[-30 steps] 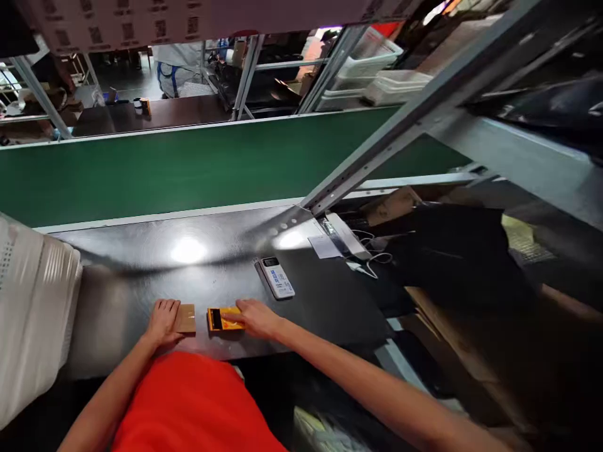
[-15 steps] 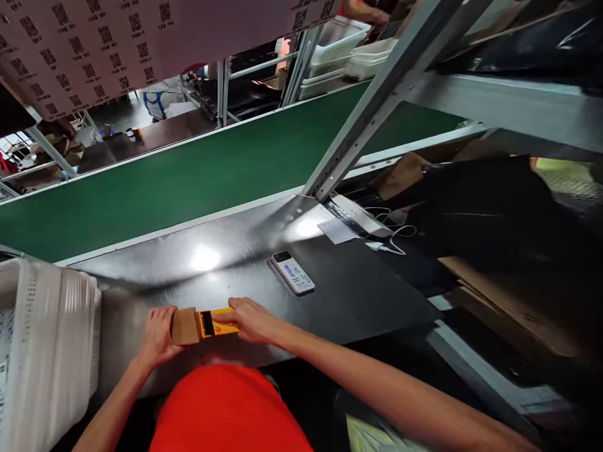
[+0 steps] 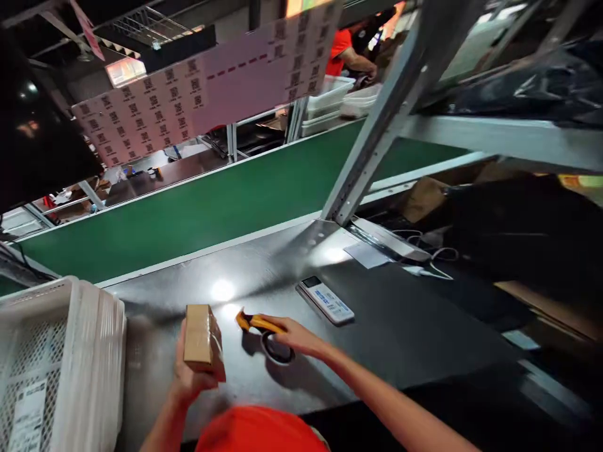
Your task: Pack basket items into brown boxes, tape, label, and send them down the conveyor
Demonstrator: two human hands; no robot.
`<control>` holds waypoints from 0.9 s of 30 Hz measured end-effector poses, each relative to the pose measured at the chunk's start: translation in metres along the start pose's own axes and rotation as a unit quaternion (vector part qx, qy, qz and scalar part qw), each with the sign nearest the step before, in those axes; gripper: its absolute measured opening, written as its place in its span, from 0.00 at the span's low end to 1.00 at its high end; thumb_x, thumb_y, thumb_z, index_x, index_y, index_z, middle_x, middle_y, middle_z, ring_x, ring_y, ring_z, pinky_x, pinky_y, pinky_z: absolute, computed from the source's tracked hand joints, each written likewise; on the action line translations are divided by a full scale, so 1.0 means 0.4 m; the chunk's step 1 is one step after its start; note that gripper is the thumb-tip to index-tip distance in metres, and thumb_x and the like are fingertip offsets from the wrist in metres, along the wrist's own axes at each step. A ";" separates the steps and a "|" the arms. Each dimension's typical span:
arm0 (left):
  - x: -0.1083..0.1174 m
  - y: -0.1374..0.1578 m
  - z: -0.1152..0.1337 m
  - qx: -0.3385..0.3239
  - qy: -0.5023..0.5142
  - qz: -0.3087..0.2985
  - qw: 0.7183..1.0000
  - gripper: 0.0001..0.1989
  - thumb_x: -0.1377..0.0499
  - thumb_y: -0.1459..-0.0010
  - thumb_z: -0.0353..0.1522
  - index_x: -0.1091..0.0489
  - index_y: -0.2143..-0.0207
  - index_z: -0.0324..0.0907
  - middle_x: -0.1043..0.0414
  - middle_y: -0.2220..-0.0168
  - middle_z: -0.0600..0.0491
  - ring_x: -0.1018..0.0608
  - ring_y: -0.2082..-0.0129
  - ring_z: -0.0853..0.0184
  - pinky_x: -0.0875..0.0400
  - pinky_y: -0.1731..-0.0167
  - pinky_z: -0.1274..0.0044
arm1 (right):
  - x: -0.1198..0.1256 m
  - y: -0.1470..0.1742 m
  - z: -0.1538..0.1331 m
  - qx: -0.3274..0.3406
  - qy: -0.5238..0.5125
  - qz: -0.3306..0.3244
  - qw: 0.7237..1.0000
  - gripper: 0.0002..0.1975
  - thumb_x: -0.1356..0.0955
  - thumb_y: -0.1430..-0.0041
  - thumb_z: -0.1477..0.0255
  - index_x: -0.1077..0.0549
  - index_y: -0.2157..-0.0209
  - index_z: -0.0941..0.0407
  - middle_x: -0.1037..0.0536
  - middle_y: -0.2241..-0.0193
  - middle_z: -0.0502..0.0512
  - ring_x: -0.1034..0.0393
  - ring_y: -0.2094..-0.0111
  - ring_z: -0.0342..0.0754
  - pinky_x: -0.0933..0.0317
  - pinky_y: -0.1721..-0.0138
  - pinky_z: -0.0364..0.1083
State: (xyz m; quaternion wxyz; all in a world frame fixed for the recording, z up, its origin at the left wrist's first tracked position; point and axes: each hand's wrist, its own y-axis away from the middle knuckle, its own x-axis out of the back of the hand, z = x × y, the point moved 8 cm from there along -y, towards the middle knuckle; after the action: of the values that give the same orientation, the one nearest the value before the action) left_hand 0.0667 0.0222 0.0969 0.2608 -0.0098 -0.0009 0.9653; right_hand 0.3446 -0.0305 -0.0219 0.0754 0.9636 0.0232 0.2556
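Note:
A small brown cardboard box [image 3: 198,338] is gripped in my left hand [image 3: 187,380], raised over the metal bench [image 3: 377,351]. Shiny clear tape runs across its right side. My right hand [image 3: 299,338] is closed on the handle of a yellow tape dispenser [image 3: 264,323]. The dispenser's roll hangs below the handle, and its front end points left at the box, with a gap between them. To the right of that hand lies a white, phone-like device [image 3: 327,301] with blue print and a dark block at one end.
Stacked white plastic baskets [image 3: 101,351] stand at the left. Behind the bench runs a green conveyor belt [image 3: 202,223]. A slanted metal post [image 3: 362,150] rises at the bench's far corner, beside paper [image 3: 367,255] and a white cable [image 3: 443,273]. A sheet of printed codes [image 3: 155,113] hangs above.
The box has been turned and lifted, and now stands apart from the dispenser. My right hand has moved right with the dispenser, tilting it. The camera view has shifted upward.

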 end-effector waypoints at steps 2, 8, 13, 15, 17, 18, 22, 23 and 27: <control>0.061 0.011 0.014 -0.013 0.033 0.032 0.999 0.51 0.23 0.71 0.58 0.25 0.45 0.47 0.22 0.62 0.49 0.21 0.64 0.56 0.21 0.61 0.66 | 0.050 0.010 0.098 -0.048 -0.016 0.104 0.993 0.34 0.37 0.50 0.70 0.23 0.40 0.57 0.19 0.43 0.63 0.24 0.42 0.61 0.32 0.42 0.54; 0.132 0.043 -0.012 -0.007 0.081 0.087 0.993 0.55 0.21 0.72 0.56 0.27 0.41 0.43 0.20 0.55 0.45 0.20 0.58 0.54 0.22 0.57 0.68 | 0.081 0.037 0.051 -0.103 0.103 0.309 0.940 0.31 0.37 0.41 0.64 0.27 0.39 0.62 0.25 0.40 0.77 0.32 0.36 0.72 0.37 0.38 0.71; 0.086 0.040 -0.014 -0.020 0.102 0.068 0.992 0.56 0.22 0.72 0.57 0.27 0.40 0.44 0.21 0.50 0.42 0.20 0.51 0.47 0.23 0.51 0.63 | -0.075 0.060 -0.492 0.378 0.125 0.217 0.891 0.36 0.45 0.26 0.53 0.56 0.23 0.51 0.53 0.23 0.61 0.58 0.23 0.60 0.55 0.26 0.66; 0.073 0.055 -0.006 -0.032 0.111 0.058 0.992 0.57 0.22 0.71 0.58 0.28 0.39 0.44 0.21 0.46 0.41 0.21 0.47 0.44 0.25 0.46 0.59 | -0.153 0.075 -0.610 0.465 0.109 0.155 0.865 0.40 0.46 0.26 0.49 0.64 0.23 0.51 0.59 0.22 0.61 0.63 0.23 0.62 0.59 0.26 0.68; 0.071 0.081 -0.017 -0.021 0.128 0.073 0.989 0.54 0.24 0.67 0.60 0.27 0.39 0.45 0.21 0.46 0.40 0.21 0.46 0.44 0.27 0.43 0.56 | -0.224 0.074 -0.645 0.479 0.070 0.122 0.867 0.43 0.44 0.27 0.48 0.69 0.23 0.52 0.63 0.22 0.61 0.66 0.23 0.63 0.59 0.26 0.68; 0.073 0.096 -0.030 -0.012 0.140 0.088 0.986 0.52 0.26 0.64 0.61 0.26 0.39 0.45 0.20 0.47 0.39 0.20 0.46 0.43 0.27 0.42 0.56 | -0.258 0.070 -0.639 0.469 0.048 0.110 0.875 0.44 0.42 0.27 0.50 0.70 0.23 0.51 0.64 0.22 0.60 0.68 0.23 0.64 0.58 0.26 0.68; 0.076 0.139 -0.084 0.013 0.179 0.133 0.975 0.50 0.38 0.52 0.68 0.26 0.38 0.43 0.24 0.41 0.36 0.23 0.40 0.43 0.29 0.38 0.56 | -0.360 0.033 -0.556 0.401 0.000 0.035 0.915 0.45 0.35 0.29 0.59 0.66 0.23 0.48 0.63 0.22 0.57 0.67 0.23 0.65 0.53 0.27 0.68; 0.078 0.147 -0.092 0.030 0.163 0.131 0.977 0.50 0.41 0.49 0.68 0.26 0.38 0.43 0.25 0.39 0.36 0.24 0.38 0.43 0.30 0.37 0.56 | -0.372 0.018 -0.531 0.377 -0.006 0.009 0.926 0.44 0.34 0.30 0.59 0.63 0.23 0.46 0.62 0.22 0.56 0.64 0.23 0.64 0.51 0.28 0.67; 0.159 0.212 -0.014 0.061 -0.080 0.135 0.986 0.44 0.35 0.43 0.57 0.32 0.32 0.42 0.37 0.30 0.37 0.36 0.28 0.43 0.43 0.29 0.53 | -0.389 -0.062 -0.410 0.315 0.034 -0.041 0.948 0.42 0.32 0.32 0.59 0.55 0.24 0.43 0.57 0.23 0.56 0.54 0.25 0.65 0.44 0.30 0.67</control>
State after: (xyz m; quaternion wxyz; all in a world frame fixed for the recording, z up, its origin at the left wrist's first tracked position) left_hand -0.0307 -0.0191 0.0897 0.1271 0.0834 0.0385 0.9876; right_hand 0.1279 0.0028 0.0386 -0.2223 0.9271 0.1443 0.2650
